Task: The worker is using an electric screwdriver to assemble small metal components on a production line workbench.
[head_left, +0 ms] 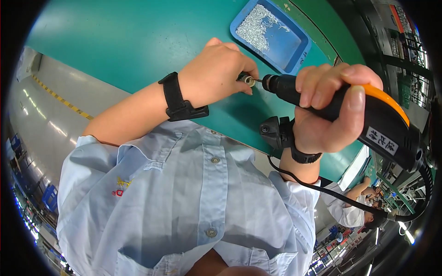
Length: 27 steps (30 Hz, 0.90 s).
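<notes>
My left hand (220, 69) pinches a small cylindrical part (248, 80) with a pale round end and a darker body, mostly hidden by the fingers. My right hand (334, 108) is wrapped around a black and orange electric screwdriver (386, 124). The screwdriver's thin bit points left and meets the part's round end, or comes very close; I cannot tell if they touch. Just beyond both hands, a blue tray (294, 53) holds a heap of small silvery screws or pins (255, 30).
The green tabletop (124, 37) lies under my hands. A black cable (340, 198) loops from the screwdriver at the right. Another person (350, 207) in light clothing works at the lower right. A yellow-striped floor (64, 99) shows at the left.
</notes>
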{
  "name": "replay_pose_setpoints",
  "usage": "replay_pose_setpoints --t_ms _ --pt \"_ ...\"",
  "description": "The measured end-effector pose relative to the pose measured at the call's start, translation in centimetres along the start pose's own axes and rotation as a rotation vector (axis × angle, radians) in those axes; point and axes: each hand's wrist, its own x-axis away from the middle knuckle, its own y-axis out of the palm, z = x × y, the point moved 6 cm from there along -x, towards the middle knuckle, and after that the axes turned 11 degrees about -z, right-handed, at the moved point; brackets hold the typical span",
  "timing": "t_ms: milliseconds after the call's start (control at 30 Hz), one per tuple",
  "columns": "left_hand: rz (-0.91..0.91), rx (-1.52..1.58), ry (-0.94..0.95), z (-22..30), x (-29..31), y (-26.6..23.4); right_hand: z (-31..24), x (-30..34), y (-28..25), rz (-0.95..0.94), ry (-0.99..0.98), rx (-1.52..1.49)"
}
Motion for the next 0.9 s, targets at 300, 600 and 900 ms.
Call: replay_pose_setpoints --t_ms 300,600,900 --pt "0.005 0.053 0.002 -0.4 0.0 0.3 0.9 -0.1 0.5 -0.035 0.02 0.023" --pt "0.025 0.038 0.023 -0.2 0.3 0.3 0.8 -0.5 1.5 -0.087 0.054 0.062" --pt "0.06 0.055 0.042 -0.3 0.4 0.3 0.6 -0.8 2.2 -0.116 0.067 0.096"
